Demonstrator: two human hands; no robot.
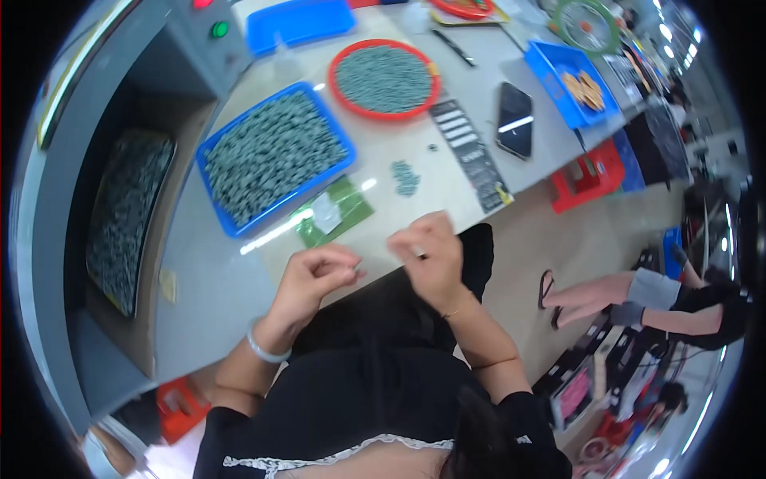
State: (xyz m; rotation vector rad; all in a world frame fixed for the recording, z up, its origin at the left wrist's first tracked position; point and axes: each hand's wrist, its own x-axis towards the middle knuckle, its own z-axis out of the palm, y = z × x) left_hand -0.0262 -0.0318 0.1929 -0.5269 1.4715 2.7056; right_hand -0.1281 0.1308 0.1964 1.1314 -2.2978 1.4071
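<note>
My left hand [317, 279] is raised over the table's near edge, thumb and index finger pinched at a tiny piece too small to name. Level with it, a short gap away, is my right hand [433, 259]. Its fingers are curled, and a small dark spot shows between them; I cannot make out what it is. Beyond my hands, a small pile of grey-green pieces [405, 178] lies on the tabletop. Left of the pile is a green sheet [351, 206] with a clear patch on it. A blue tray [233, 227] full of similar pieces stands behind the sheet.
A red round tray [335, 92] holds more pieces. Farther off are a blue tray [307, 24], a phone [515, 120], a black strip card [471, 152] and a blue bin [550, 68] with tan items. A grey cabinet [187, 60] borders the left; another person's legs [590, 299] show right.
</note>
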